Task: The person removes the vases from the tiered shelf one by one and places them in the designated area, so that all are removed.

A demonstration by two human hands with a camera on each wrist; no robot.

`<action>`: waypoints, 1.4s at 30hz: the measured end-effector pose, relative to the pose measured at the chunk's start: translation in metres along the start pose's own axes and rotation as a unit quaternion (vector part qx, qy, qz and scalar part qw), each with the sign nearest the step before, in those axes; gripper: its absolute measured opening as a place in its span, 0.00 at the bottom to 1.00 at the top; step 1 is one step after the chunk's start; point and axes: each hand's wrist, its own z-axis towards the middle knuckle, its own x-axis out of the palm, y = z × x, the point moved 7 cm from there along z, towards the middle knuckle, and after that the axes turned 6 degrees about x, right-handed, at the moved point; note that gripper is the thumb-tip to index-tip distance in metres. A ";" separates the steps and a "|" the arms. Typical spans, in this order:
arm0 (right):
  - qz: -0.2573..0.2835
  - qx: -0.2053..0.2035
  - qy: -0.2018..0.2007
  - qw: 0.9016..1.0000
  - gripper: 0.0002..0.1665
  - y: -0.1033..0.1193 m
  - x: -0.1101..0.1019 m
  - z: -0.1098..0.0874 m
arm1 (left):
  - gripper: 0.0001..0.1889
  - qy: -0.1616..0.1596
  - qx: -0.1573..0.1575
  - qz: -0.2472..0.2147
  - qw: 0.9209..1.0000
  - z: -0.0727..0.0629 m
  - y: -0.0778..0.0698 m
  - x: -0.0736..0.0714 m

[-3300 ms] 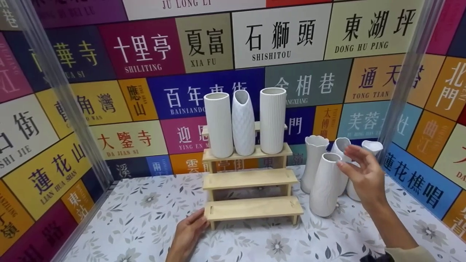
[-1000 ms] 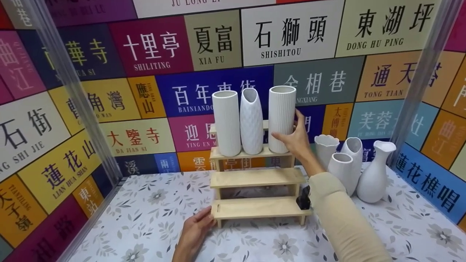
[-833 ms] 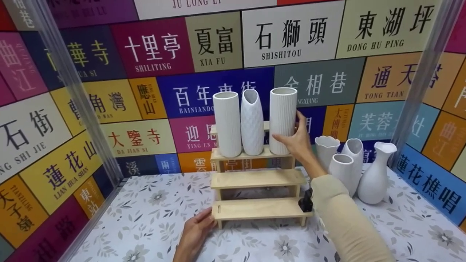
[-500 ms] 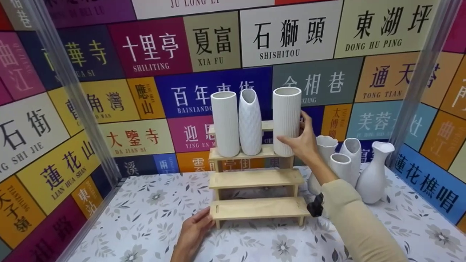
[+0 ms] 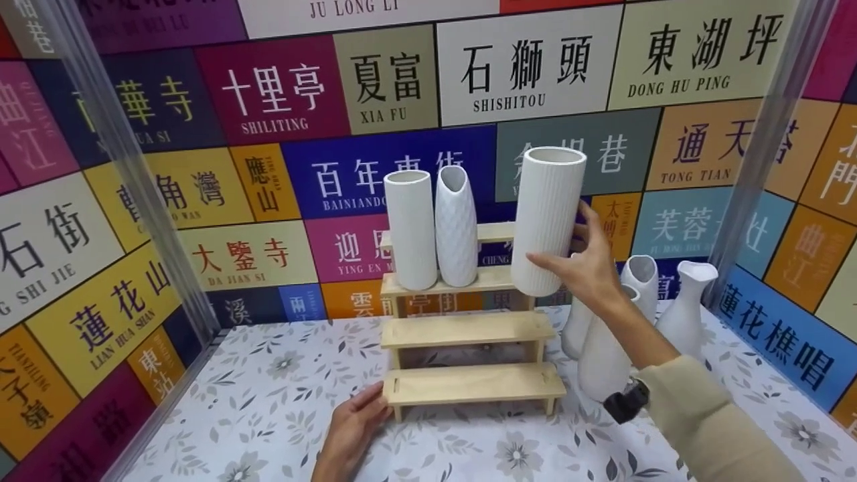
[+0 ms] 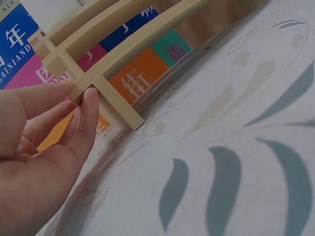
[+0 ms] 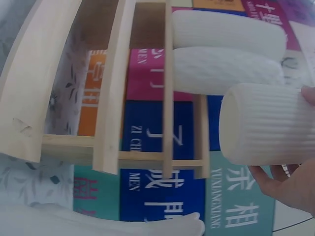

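- My right hand [image 5: 592, 258] is clamped round a ribbed vase [image 5: 550, 221], thumb across the front, fingers curling behind its right side.
- The ribbed vase points mouth up, its long axis close to vertical, with the top leaning a little to the right.
- It sits to the left of my palm; I have it by the lower half, so the mouth rises above my fingers.
- Through the right wrist camera I see its base apart from the stand [image 5: 469, 328], near the right end of the third board up.
- My left hand [image 5: 351, 425] pinches the stand's lowest board at its front left corner.
- On the third board, a cylinder vase [image 5: 410, 231] and a diamond-patterned vase [image 5: 457, 231] stand upright, side by side.
- Right of the stand, on the flowered cloth [image 5: 268, 381], I see a slant-mouthed vase [image 5: 641, 288], a flared-neck vase [image 5: 686, 314] and others partly hidden.
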 end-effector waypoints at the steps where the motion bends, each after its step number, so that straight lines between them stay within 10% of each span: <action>1: 0.000 -0.005 0.003 1.000 0.67 0.004 -0.003 -0.004 | 0.31 0.002 0.003 -0.001 1.000 0.000 -0.001 0.000; 23: -0.094 0.026 -0.056 0.994 0.63 -0.015 -0.097 -0.090 | 0.31 -0.008 -0.001 0.011 1.000 0.002 -0.002 -0.001; 33: 0.010 0.010 -0.084 0.996 0.62 -0.042 -0.136 -0.104 | 0.32 -0.002 0.003 0.003 1.000 0.001 -0.004 0.001; 42: -0.087 -0.025 -0.111 0.990 0.65 -0.063 -0.160 -0.099 | 0.32 0.005 0.015 -0.009 1.000 -0.001 -0.002 0.000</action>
